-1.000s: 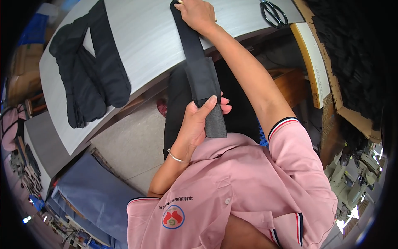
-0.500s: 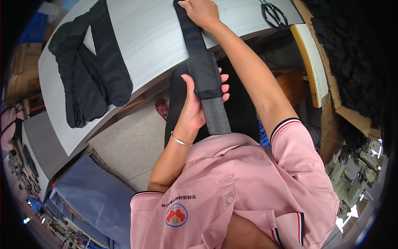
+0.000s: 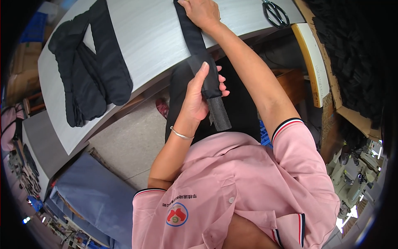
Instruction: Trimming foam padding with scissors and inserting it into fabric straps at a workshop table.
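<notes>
A long black fabric sleeve runs from the table down over my lap. My right hand grips its far end above the table, fingers closed. Near the other end my left hand is wrapped round the sleeve, thumb lying along its left side and fingertips showing on the right. Out of the sleeve's near mouth sticks a dark grey, foam-like strip, pointing toward my shirt. How far it reaches inside is hidden by the cloth.
Several black fabric strips lie on the left of the pale table. Black-handled scissors rest at its right edge. A cardboard box of black pieces stands at right; blue cloth hangs lower left.
My left hand has closed more tightly round the sleeve, its thumb now higher and further right. The sleeve looks narrower, and the protruding grey strip appears narrower and turned. My right hand has barely moved.
</notes>
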Tool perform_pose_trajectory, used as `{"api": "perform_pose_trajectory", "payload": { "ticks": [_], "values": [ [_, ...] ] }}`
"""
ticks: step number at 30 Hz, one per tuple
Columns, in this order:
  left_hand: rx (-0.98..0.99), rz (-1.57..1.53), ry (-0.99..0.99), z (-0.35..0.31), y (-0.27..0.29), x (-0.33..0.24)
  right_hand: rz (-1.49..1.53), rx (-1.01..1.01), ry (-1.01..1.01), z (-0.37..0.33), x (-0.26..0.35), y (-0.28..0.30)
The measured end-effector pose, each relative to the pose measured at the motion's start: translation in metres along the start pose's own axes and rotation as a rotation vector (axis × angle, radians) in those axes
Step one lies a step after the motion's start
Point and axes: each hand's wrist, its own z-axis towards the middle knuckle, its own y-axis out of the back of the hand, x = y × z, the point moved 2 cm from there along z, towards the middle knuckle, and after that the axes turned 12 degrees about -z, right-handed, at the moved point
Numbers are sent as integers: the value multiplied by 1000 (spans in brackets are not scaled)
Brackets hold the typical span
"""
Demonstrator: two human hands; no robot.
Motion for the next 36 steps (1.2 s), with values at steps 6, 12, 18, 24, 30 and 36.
{"api": "perform_pose_trajectory", "payload": {
  "ticks": [6, 12, 18, 24, 30, 36],
  "values": [
    [-41, 161, -25, 0, -24, -4, 22, -70, 58, -1, -3, -1],
    [-26, 33, -28, -10, -9, -12, -118, -324, -181, -3, -2, 3],
    [-43, -12, -24, -18, -5, -10, -322, -204, -128, 7, -38, 11],
    [-15, -27, -56, -15, -2, -15, 387, 353, -335, -29, 0, 44],
    [35, 112, -82, -20, -14, -9, 594, 495, -278, -56, 12, 38],
    [233, -430, 14, -27, -4, 2, 697, 307, -331, -59, -3, 28]
  ]
}}
